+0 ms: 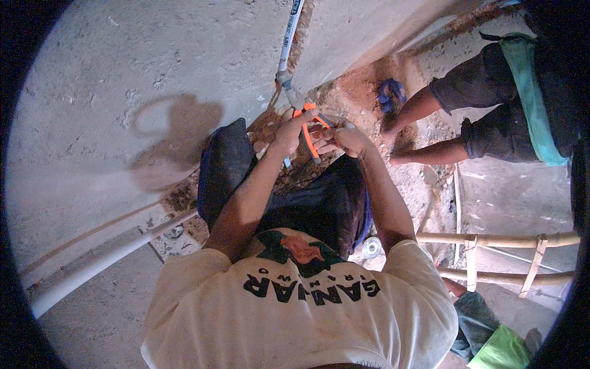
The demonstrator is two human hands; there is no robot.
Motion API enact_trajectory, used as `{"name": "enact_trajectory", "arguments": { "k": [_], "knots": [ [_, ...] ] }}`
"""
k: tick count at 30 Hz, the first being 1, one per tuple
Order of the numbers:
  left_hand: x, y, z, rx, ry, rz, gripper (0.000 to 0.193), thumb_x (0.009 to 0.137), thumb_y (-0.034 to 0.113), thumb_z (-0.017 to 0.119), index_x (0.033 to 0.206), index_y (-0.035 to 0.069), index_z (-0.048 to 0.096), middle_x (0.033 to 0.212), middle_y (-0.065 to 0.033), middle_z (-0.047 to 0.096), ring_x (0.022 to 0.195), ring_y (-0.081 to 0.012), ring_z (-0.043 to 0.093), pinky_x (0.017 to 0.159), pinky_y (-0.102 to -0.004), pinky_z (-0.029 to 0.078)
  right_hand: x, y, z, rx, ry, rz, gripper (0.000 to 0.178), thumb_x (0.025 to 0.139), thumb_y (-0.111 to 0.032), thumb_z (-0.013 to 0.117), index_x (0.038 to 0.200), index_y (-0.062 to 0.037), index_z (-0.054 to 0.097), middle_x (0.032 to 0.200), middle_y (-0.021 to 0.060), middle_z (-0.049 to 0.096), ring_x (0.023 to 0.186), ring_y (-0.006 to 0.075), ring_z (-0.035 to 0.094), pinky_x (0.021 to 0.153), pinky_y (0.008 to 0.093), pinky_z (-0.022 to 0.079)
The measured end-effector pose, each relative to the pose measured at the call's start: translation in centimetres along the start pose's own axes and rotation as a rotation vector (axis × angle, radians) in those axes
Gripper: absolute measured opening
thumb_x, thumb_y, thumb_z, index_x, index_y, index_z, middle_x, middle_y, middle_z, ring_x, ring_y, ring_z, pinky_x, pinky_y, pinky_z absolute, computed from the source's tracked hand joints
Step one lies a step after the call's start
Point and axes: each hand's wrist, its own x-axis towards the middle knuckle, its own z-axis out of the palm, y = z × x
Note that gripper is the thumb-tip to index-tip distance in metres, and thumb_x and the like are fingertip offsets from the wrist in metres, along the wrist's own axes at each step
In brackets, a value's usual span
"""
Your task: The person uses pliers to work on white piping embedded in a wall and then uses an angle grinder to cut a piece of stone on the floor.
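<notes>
I crouch facing a grey plastered wall [153, 74]. A thin white pipe [292, 31] runs in a groove cut into it and ends in a grey fitting [284, 77]. Just below the fitting are orange-handled pliers [311, 126], their jaws pointing up at it. My left hand [286, 132] wraps the left handle. My right hand [350, 140] closes on the right handle, fingers curled. My knees in dark shorts [228, 161] sit right under both hands. The jaw tips are too small to tell what they bite.
Another person stands at the right on reddish rubble, bare legs [424, 132], dark shorts, teal cloth [531, 92]. A blue object [390, 93] lies near their feet. A bamboo ladder [491, 241] lies at right. A white pipe [110, 259] runs along the wall's foot.
</notes>
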Motion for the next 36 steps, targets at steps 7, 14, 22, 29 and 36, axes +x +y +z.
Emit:
{"name": "enact_trajectory", "arguments": {
  "k": [7,14,22,29,36],
  "knots": [
    [0.8,0.7,1.0,-0.154,-0.062,-0.09,0.034,0.078,0.029,0.073,0.098,0.005,0.06,0.093,-0.0054,0.061,0.089,-0.0176,0.059,0.081,-0.0351,0.05,0.8,-0.1,-0.9,-0.087,0.028,-0.006,0.04,0.085,-0.009,0.058,0.124,-0.0014,0.05,0.105,0.0184,0.063,0.086,0.0276,0.067,0.072,0.0365,0.057],
    [1.6,0.3,1.6,-0.259,-0.043,0.01,0.024,0.082,0.023,0.069,0.096,0.006,0.061,0.093,-0.0053,0.063,0.088,-0.0157,0.059,0.085,-0.031,0.045,-3.1,0.5,6.1,-1.533,0.74,-0.369,0.09,0.071,-0.049,0.074,0.134,0.0027,0.035,0.115,0.0216,0.052,0.107,0.039,0.054,0.086,0.0521,0.045],
    [2.3,-0.7,1.0,-0.087,0.006,0.016,0.031,0.082,0.027,0.068,0.102,0.006,0.06,0.095,-0.0053,0.062,0.09,-0.016,0.057,0.086,-0.0311,0.042,-1.7,2.5,6.6,-1.427,0.825,-0.266,0.101,0.055,-0.024,0.08,0.138,-0.0005,0.027,0.098,0.0199,0.049,0.09,0.0378,0.055,0.076,0.0431,0.049],
    [0.2,0.8,0.7,0.231,0.067,-0.039,0.044,0.08,0.047,0.065,0.106,0.011,0.06,0.096,-0.0019,0.06,0.094,-0.0146,0.051,0.087,-0.033,0.037,-0.4,4.0,3.8,-1.13,0.646,-0.363,0.093,0.063,-0.028,0.077,0.14,-0.0107,0.029,0.105,0.0214,0.055,0.086,0.0344,0.06,0.075,0.0432,0.051],
    [-0.4,1.5,-0.4,0.147,-0.041,-0.045,0.036,0.079,0.042,0.068,0.098,0.012,0.063,0.092,-0.0019,0.06,0.09,-0.0142,0.055,0.084,-0.0328,0.041,-0.8,3.6,1.2,0.156,-0.085,-0.016,0.078,0.067,-0.017,0.069,0.137,-0.0095,0.035,0.095,0.008,0.053,0.077,0.0128,0.05,0.054,0.0193,0.041]
  ]
}}
